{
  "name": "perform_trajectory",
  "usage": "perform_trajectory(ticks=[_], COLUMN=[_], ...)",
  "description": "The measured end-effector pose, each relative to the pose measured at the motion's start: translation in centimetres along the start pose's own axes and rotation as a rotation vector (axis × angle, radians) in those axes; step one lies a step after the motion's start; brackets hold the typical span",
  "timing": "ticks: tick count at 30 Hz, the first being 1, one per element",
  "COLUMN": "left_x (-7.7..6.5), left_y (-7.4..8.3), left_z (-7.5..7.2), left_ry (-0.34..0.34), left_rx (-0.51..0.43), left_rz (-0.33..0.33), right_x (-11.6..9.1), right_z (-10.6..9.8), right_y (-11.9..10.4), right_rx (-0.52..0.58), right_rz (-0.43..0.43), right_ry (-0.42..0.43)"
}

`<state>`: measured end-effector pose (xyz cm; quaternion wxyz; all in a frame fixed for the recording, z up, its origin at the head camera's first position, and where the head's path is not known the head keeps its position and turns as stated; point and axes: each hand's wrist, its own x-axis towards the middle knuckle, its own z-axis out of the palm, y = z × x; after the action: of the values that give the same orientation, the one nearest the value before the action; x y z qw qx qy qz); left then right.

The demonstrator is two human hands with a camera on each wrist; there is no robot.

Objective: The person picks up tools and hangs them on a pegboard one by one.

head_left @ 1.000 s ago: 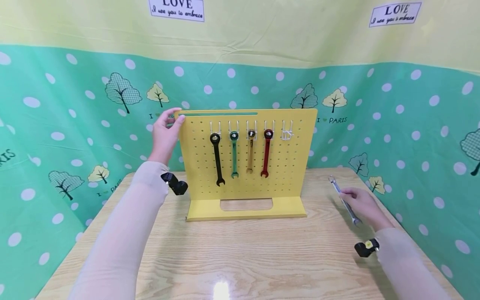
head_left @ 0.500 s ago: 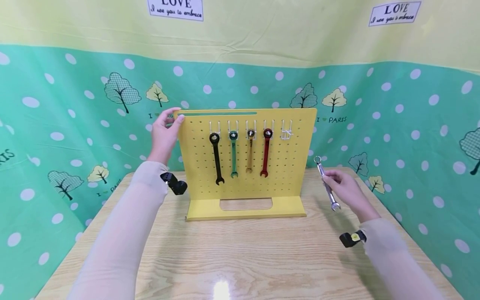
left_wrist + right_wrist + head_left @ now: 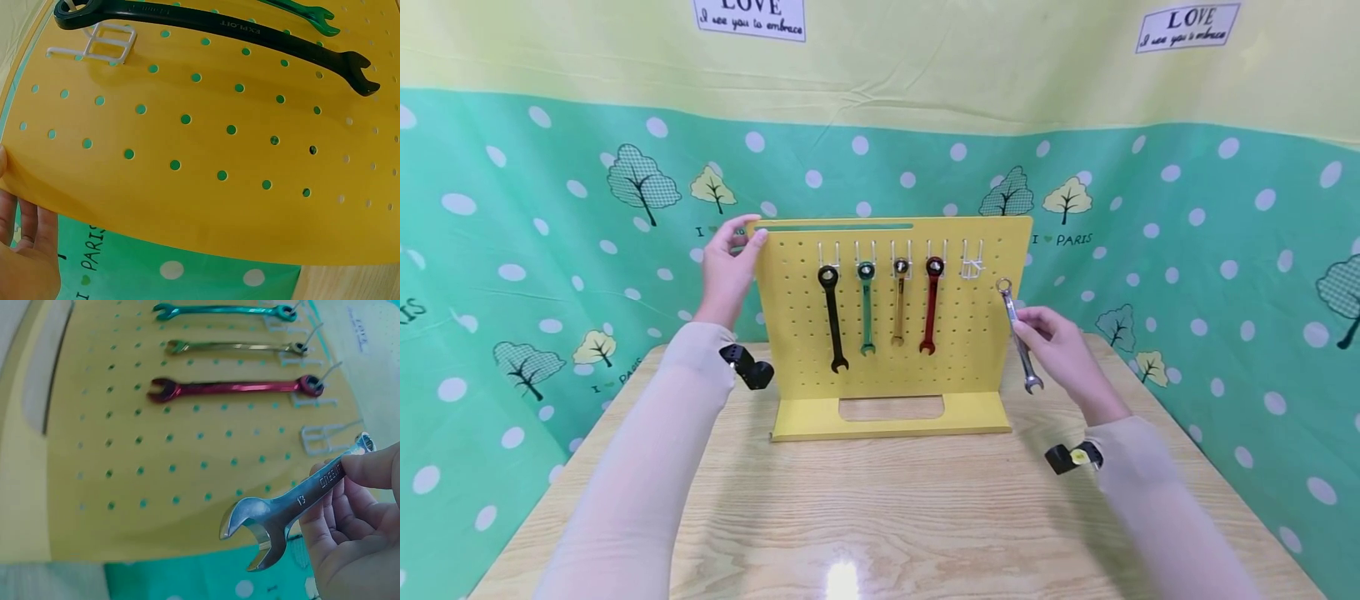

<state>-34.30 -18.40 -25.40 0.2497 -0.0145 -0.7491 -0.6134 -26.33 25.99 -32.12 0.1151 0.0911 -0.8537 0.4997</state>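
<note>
My right hand [image 3: 1062, 350] pinches a silver combination wrench [image 3: 294, 506] between thumb and fingers, ring end up and open jaw down, just off the right edge of the yellow pegboard [image 3: 887, 371]. With thumb and fingers, my left hand [image 3: 727, 271] grips the board's upper left edge; the left wrist view shows only part of that hand. Hanging by their ring ends from white hooks are a black wrench [image 3: 833, 321], a green wrench [image 3: 867, 312], a gold wrench [image 3: 899, 308] and a red wrench [image 3: 931, 308]. The white hook [image 3: 973, 265] at the far right bears no wrench.
The pegboard's foot stands on a wooden table [image 3: 880, 500]. Behind and on both sides hangs a green and yellow curtain [image 3: 865, 167] with dots and trees. Black cameras sit on the left wrist [image 3: 748, 368] and the right wrist [image 3: 1071, 457].
My right hand has lifted the silver wrench from near the table's right side, up and leftward to the board's right edge. My left hand stays on the board's corner.
</note>
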Motion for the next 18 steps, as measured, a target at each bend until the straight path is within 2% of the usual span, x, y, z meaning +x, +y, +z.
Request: perform_trajectory(ticks=[7,18], left_x=[-0.1,-0.1], left_y=[0.1,0.1], left_z=[-0.1,0.0], left_ry=[0.0,0.0], left_rx=[0.002,0.003], left_rz=[-0.008,-0.018], right_x=[0.9,2.1], right_z=[1.3,2.1], right_y=[-1.6,-2.0], right_rx=[0.093,0.179], right_rz=[-0.048,0.004], right_ry=[0.01,-0.02])
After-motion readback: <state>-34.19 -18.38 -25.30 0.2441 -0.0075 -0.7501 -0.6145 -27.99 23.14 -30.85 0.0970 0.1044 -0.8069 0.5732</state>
